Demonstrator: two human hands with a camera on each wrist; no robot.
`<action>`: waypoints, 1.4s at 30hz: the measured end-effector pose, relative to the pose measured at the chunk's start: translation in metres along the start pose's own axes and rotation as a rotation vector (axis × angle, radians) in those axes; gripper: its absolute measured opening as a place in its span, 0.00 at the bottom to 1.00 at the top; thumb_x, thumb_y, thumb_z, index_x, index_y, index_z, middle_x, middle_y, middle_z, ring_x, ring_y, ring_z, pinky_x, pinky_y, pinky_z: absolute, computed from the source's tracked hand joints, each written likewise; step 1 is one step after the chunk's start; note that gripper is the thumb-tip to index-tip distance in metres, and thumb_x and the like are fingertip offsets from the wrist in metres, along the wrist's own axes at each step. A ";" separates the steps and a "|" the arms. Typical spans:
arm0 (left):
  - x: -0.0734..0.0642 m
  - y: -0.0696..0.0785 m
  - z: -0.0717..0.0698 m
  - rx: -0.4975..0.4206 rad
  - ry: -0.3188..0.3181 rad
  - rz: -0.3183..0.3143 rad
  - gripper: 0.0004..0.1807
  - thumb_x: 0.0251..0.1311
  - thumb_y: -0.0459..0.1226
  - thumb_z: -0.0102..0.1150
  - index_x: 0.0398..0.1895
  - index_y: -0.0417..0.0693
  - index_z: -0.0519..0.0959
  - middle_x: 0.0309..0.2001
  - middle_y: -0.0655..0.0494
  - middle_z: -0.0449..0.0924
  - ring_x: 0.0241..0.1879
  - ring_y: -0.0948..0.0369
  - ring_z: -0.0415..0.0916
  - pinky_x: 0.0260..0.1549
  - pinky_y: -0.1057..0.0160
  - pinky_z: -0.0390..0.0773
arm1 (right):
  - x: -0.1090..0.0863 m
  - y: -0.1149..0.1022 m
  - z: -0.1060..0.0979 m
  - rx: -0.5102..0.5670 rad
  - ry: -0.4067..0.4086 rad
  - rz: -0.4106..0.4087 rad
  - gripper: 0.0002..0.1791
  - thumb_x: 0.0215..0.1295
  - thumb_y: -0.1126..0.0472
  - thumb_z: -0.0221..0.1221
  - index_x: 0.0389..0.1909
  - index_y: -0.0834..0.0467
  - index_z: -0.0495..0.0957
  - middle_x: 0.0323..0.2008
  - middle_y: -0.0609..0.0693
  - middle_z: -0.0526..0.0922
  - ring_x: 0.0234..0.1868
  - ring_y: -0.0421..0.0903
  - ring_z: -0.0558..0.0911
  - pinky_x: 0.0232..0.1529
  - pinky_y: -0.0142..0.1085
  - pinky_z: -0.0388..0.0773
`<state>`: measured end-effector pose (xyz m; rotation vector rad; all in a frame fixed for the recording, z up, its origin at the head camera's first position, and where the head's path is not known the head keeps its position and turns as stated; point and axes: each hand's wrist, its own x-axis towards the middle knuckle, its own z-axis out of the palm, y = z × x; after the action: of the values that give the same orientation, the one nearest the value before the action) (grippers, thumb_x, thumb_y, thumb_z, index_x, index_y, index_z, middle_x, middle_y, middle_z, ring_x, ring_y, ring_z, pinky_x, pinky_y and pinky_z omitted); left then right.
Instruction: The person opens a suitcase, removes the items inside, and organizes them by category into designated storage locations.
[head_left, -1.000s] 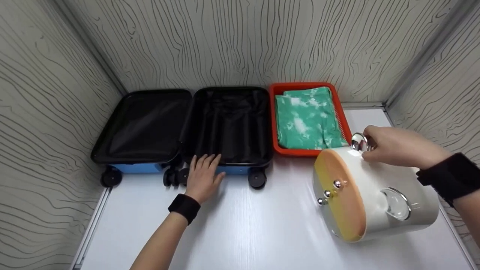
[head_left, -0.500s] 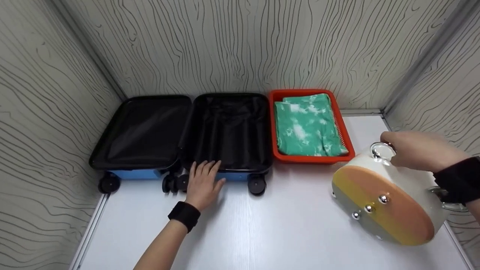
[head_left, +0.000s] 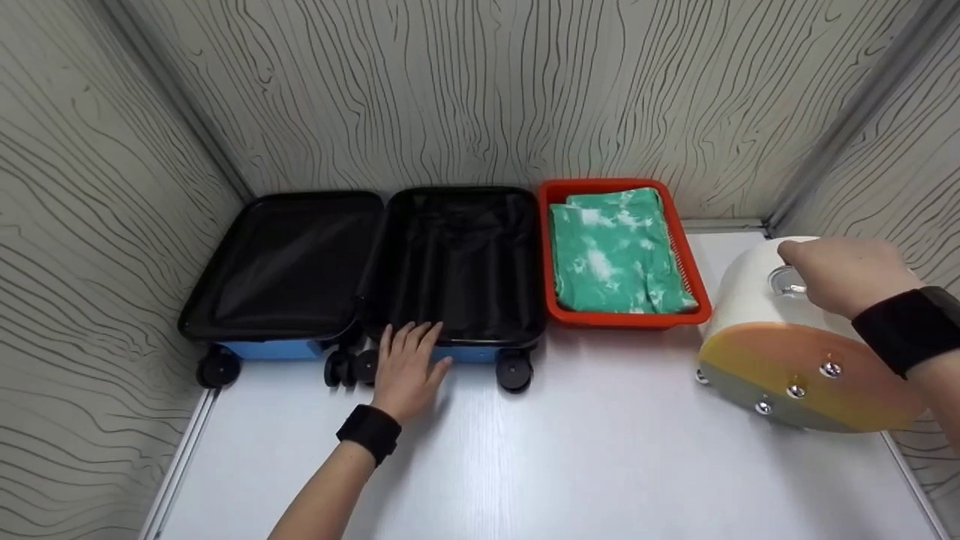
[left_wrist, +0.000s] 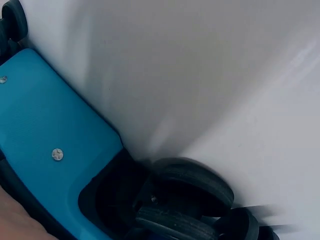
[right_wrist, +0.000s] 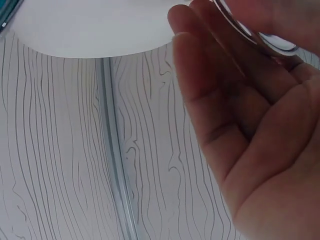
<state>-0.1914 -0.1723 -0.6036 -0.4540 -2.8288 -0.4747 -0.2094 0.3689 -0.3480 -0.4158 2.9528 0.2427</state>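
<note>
My left hand lies with its fingers extended over the front rim of the black-lined half of an open blue suitcase. The left wrist view shows the suitcase's blue side and black wheels. At the far right, my right hand grips the chrome-rimmed handle of a white rounded box. The box's orange, yellow and grey face, with several silver balls on it, is turned toward me. In the right wrist view, the right fingers curl by the handle.
A red basket with folded green-and-white cloth stands between suitcase and box. The suitcase's other half lies open on the left. Wood-patterned walls border the white table at the back and both sides.
The right hand has carried the white box rightward and then farther back, turning its coloured face toward me. The left hand has stayed at the suitcase rim.
</note>
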 end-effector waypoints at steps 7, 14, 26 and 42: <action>0.000 -0.002 0.004 -0.001 0.022 0.001 0.35 0.73 0.54 0.56 0.77 0.49 0.66 0.71 0.46 0.69 0.73 0.44 0.58 0.75 0.40 0.40 | 0.015 0.014 0.011 -0.015 0.123 0.014 0.14 0.54 0.81 0.57 0.38 0.64 0.74 0.23 0.54 0.79 0.25 0.53 0.78 0.30 0.56 0.78; -0.002 -0.002 0.005 -0.011 0.000 -0.009 0.36 0.73 0.55 0.55 0.78 0.50 0.64 0.72 0.46 0.67 0.74 0.45 0.56 0.75 0.40 0.37 | 0.036 0.028 0.019 -0.027 0.245 -0.003 0.11 0.56 0.82 0.53 0.34 0.64 0.72 0.19 0.55 0.76 0.21 0.55 0.76 0.27 0.55 0.77; -0.006 -0.001 0.004 0.021 -0.005 -0.010 0.37 0.72 0.56 0.55 0.78 0.50 0.63 0.73 0.45 0.65 0.75 0.44 0.55 0.75 0.39 0.37 | 0.071 0.037 0.031 0.049 0.382 0.026 0.18 0.49 0.86 0.56 0.41 0.69 0.73 0.26 0.68 0.78 0.26 0.68 0.78 0.27 0.63 0.74; -0.006 0.001 0.002 0.057 -0.069 0.014 0.38 0.74 0.57 0.51 0.80 0.50 0.60 0.75 0.45 0.63 0.75 0.44 0.55 0.75 0.40 0.38 | 0.089 0.024 0.056 0.213 0.449 0.252 0.18 0.69 0.73 0.46 0.57 0.76 0.69 0.55 0.81 0.68 0.54 0.81 0.67 0.48 0.72 0.69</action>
<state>-0.1855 -0.1726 -0.6069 -0.4880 -2.8949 -0.3812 -0.2935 0.3790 -0.4139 -0.0723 3.4216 -0.1625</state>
